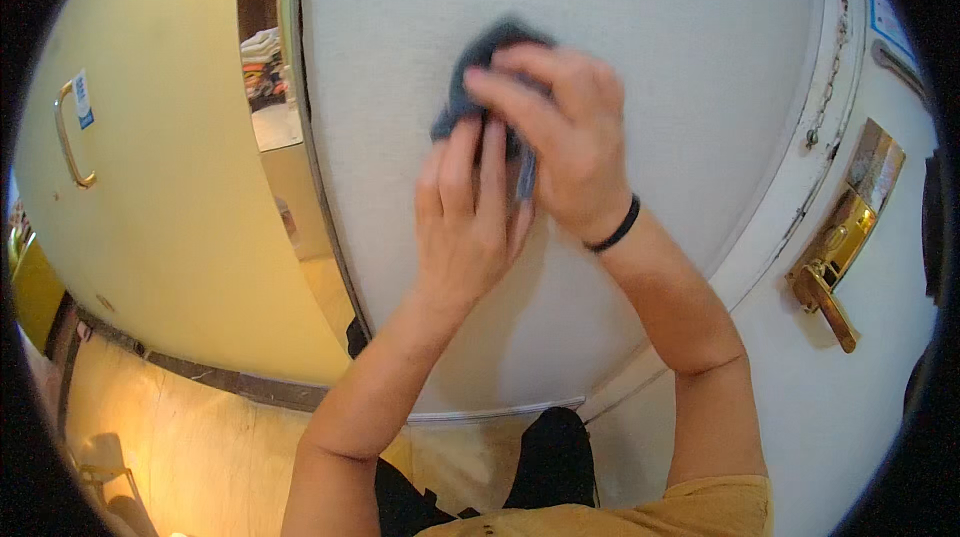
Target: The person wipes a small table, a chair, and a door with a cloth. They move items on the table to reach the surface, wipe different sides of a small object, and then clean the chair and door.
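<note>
A dark grey-blue cloth (pixel 480 64) is bunched in front of the pale wall panel (pixel 390 252). My right hand (pixel 577 109), with a black band on the wrist, grips the cloth from the right, its thumb and fingers blurred. Just below and to the left, my left hand (pixel 469 207) has its fingertips on the cloth's lower part. The two hands overlap around it, so part of the cloth is hidden. A small bluish edge shows between them; whether it belongs to the cloth I cannot tell.
On the right, a white door (pixel 810 417) carries a brass lever handle (pixel 829 304) and a door chain (pixel 829 83). A yellow door (pixel 172 199) with a metal pull handle (pixel 66 136) stands left. Folded textiles (pixel 262 61) show in a narrow strip. Below is a light floor (pixel 217 447).
</note>
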Demonstrator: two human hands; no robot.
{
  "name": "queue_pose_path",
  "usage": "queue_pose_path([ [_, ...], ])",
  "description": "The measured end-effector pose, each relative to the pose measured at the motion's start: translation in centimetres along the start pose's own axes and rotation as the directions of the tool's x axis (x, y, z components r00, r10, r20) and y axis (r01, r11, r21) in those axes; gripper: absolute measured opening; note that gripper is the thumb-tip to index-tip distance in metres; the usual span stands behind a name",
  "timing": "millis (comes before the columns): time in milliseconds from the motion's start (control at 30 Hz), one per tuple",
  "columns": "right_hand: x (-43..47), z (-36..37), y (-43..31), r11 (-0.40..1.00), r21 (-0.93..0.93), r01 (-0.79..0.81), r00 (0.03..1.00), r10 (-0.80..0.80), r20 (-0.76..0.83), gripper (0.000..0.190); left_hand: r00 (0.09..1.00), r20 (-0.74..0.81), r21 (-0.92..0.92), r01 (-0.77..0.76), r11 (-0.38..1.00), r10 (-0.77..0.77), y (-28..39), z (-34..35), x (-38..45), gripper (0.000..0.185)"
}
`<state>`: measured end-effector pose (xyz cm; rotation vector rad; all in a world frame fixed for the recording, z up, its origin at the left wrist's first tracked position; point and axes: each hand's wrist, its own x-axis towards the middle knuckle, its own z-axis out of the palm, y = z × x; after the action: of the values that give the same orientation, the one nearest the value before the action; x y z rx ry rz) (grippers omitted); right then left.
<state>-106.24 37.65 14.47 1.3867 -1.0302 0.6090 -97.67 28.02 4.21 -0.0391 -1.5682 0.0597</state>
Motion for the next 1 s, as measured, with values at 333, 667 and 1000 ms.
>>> queue_pose_path([
  [333,-3.3,3.1,-5.4,0.999,0.043,0.002,0.997,-0.005,0.079,0.034,0.995,0.020,0.086,0.093,0.992,-0.095,-0.6,-1.4,-5.6,0.055],
  [667,4.4,7.1,-4.4,0.999,-0.033,0.042,0.993,-0.045,-0.109,0.035,0.998,-0.006,0.165,0.070,0.984,-0.070,-5.1,-4.0,0.8,0.063],
  [1000,-6.5,7.1,-11.1,0.981,0.159,0.113,0.979,-0.138,0.151,0.035,0.934,0.147,0.054,0.320,0.946,-0.324,-1.3,-5.7,-12.6,0.069],
])
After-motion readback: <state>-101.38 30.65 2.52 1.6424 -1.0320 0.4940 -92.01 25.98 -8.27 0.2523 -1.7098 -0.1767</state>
